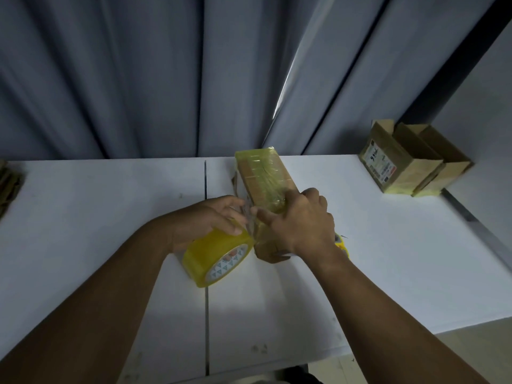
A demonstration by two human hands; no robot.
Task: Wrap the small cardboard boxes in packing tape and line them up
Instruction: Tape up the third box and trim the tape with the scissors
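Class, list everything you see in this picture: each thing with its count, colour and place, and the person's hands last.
box: one, brown under yellowish tape, table centre
tape roll: one, yellow, left of the box
taped boxes: at least two, brown, table's far right, side by side
cardboard pile: one, brown, left edge, cut off
yellow object: one, under the right wrist, mostly hidden
table: one, white
curtain: one, grey-blue, behind the table
left hand: grips the tape roll
right hand: holds the box
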